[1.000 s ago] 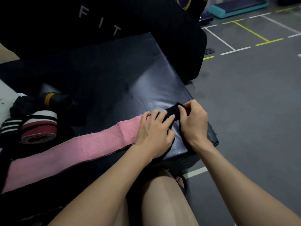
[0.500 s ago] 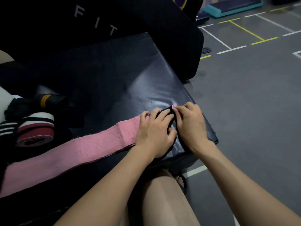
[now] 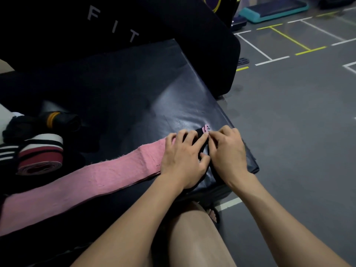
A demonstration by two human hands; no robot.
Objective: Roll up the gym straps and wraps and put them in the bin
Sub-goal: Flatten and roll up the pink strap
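Both your left hand (image 3: 183, 157) and right hand (image 3: 226, 149) pinch the pink wrap's (image 3: 86, 180) black end at the bench (image 3: 173, 93) corner.

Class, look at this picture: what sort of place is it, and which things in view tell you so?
Most likely a gym: a teal aerobic step platform, taped lines on the grey floor, and a black padded bench with a pink wrap.

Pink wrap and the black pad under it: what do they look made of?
Pink wrap: looks like woven cotton or an elastic blend, matte; it lies limp and wrinkled, with a frayed far edge. Black pad: likely vinyl or faux leather over foam, semi-gloss; it shows a soft sheen, fine grain and dimples. Foam core is a guess.
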